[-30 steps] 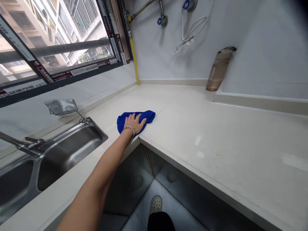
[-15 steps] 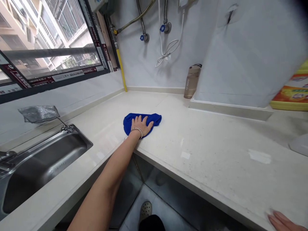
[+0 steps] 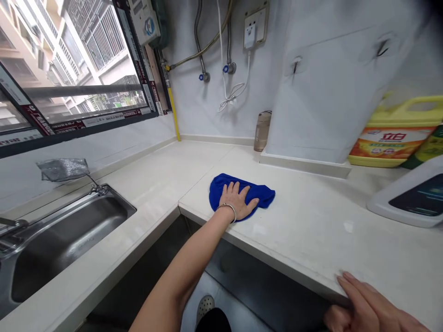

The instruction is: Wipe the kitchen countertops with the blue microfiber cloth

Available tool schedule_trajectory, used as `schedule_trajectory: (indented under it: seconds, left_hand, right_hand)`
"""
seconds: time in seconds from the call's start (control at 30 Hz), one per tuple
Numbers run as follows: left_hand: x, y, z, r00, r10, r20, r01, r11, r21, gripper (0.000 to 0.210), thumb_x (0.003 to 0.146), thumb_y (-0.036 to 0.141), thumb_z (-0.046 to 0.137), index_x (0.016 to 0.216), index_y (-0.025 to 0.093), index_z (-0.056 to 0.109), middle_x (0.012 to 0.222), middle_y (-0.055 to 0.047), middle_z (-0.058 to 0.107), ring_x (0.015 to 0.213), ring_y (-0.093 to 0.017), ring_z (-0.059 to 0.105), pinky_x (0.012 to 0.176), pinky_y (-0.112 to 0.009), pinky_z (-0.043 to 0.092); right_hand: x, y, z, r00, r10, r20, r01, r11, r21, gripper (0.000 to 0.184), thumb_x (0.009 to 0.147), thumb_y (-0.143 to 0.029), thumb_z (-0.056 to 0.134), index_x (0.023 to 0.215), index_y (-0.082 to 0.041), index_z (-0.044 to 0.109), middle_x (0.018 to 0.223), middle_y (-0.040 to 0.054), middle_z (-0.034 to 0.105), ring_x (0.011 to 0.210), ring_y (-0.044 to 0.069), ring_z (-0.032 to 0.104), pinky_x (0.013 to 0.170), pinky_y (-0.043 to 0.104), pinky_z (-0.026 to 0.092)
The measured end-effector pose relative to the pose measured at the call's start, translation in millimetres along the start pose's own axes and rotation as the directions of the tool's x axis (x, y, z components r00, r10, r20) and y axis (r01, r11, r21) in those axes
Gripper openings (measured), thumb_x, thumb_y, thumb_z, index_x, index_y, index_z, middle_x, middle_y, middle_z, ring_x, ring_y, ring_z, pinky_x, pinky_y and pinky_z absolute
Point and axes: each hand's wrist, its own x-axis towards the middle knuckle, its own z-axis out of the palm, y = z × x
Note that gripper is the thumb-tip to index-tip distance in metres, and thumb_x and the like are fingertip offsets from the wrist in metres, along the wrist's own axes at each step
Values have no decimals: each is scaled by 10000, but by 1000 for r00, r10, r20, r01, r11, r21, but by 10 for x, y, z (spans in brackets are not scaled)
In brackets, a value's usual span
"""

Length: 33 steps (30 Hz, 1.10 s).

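My left hand [image 3: 238, 199] lies flat with its fingers spread on a blue cloth [image 3: 265, 194], pressing it against the pale countertop [image 3: 297, 230]. The cloth is bunched along its right side and reaches near the counter's front edge. A bangle circles the left wrist. At the lower right, my right hand [image 3: 370, 306] rests at the front edge of the counter, its fingers stretched over the top and its thumb lower, by the edge. No loose object shows in the right hand.
A steel sink [image 3: 74, 251] with a tap [image 3: 12, 230] is set in the left counter. Against the wall stands a brown bottle [image 3: 262, 131]. On the right are a yellow detergent jug [image 3: 394, 138] and a white bottle [image 3: 384, 203] lying down. A plastic-wrapped item [image 3: 64, 169] leans behind the sink.
My left hand has slid the blue cloth to the right along the counter, away from the inner corner. The view has turned right, and more of my right hand shows.
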Motion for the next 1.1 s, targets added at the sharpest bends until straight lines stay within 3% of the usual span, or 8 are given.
schedule_trajectory:
  seconds: [0.03, 0.1, 0.3, 0.63, 0.83, 0.97, 1.1]
  left_hand:
    - [-27, 79, 7, 1000, 16, 6, -16, 1000, -5, 822, 915, 730, 178, 1553, 226, 301, 1648, -121, 220, 1521, -357, 137, 1246, -543, 89]
    - [-78, 230, 22, 999, 44, 18, -43, 999, -18, 824, 918, 726, 172, 1556, 219, 295, 1649, -139, 206, 1523, -361, 125, 1245, -546, 81]
    - [-246, 554, 51, 989, 137, 52, -133, 989, -70, 826, 913, 739, 171, 1564, 242, 269, 1658, -122, 183, 1530, -343, 95, 1246, -549, 54]
    - [-628, 762, 56, 961, 268, 64, -257, 955, -146, 791, 919, 742, 251, 1552, 271, 306, 1656, -136, 179, 1531, -330, 94, 1244, -522, 38]
    - [-857, 826, 35, 918, 387, 87, -366, 911, -192, 747, 937, 704, 319, 1546, 271, 316, 1655, -149, 168, 1533, -322, 66, 1242, -518, 19]
    - [-834, 840, 16, 899, 423, 109, -398, 896, -196, 714, 954, 681, 304, 1545, 279, 318, 1655, -144, 169, 1533, -324, 65, 1242, -518, 27]
    - [-601, 904, 26, 882, 453, 130, -423, 882, -205, 706, 946, 702, 292, 1532, 311, 340, 1656, -115, 186, 1534, -307, 76, 1245, -502, 29]
  right_hand:
    - [55, -39, -8, 997, -54, -51, 51, 997, -60, 486, 706, -235, 542, 1169, -277, 679, 920, -36, 759, 607, 171, 649, 588, 338, 396]
    - [144, -114, -30, 997, -42, -61, 35, 992, -121, 483, 743, -207, 518, 1200, -236, 672, 956, -18, 758, 658, 182, 657, 658, 356, 411]
    - [310, -251, -99, 998, 65, -22, -66, 996, -55, 411, 847, -171, 479, 1210, -207, 669, 982, -10, 759, 784, 190, 670, 757, 355, 414]
    - [352, -332, -185, 988, 135, 77, -131, 990, -55, 469, 764, -81, 551, 1208, -198, 646, 1067, 13, 746, 871, 205, 664, 846, 369, 413]
    - [348, -338, -218, 981, 153, 119, -147, 987, -58, 482, 743, -110, 575, 1213, -192, 643, 1092, 39, 737, 906, 235, 668, 879, 383, 438]
    - [352, -349, -186, 982, 162, 93, -156, 985, -70, 436, 747, -127, 557, 1167, -186, 661, 1060, 43, 743, 869, 234, 666, 860, 388, 437]
    - [353, -357, -129, 986, 163, 47, -159, 985, -74, 380, 771, -138, 519, 1108, -180, 688, 1032, 35, 750, 805, 215, 656, 818, 391, 414]
